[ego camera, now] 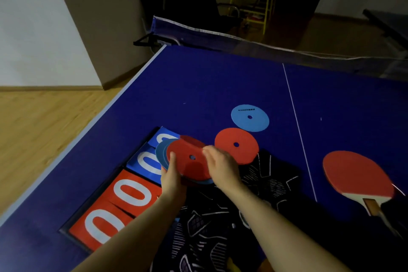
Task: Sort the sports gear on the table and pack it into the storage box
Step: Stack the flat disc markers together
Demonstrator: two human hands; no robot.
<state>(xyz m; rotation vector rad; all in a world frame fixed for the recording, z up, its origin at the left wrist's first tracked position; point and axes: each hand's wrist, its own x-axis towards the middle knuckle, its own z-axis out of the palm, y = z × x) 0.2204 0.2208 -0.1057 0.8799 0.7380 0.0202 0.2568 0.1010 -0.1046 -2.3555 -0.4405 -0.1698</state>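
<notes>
My left hand (171,175) holds a stack of flat marker discs (187,159), red on top with blue ones beneath, above the scoreboard. At the stack's right edge, my right hand (220,161) touches the top red disc. A single red disc (236,146) lies on the table just right of the stack. Farther back lies a light blue disc (250,117). Over at the right, a red table tennis paddle (356,174) rests flat. No storage box is in view.
A flip scoreboard (123,194) with red and blue zero cards lies at the left on the blue table (209,86). A black patterned cloth (220,223) spreads under my forearms. The net (242,44) crosses the far side. The table's left edge drops to wooden floor.
</notes>
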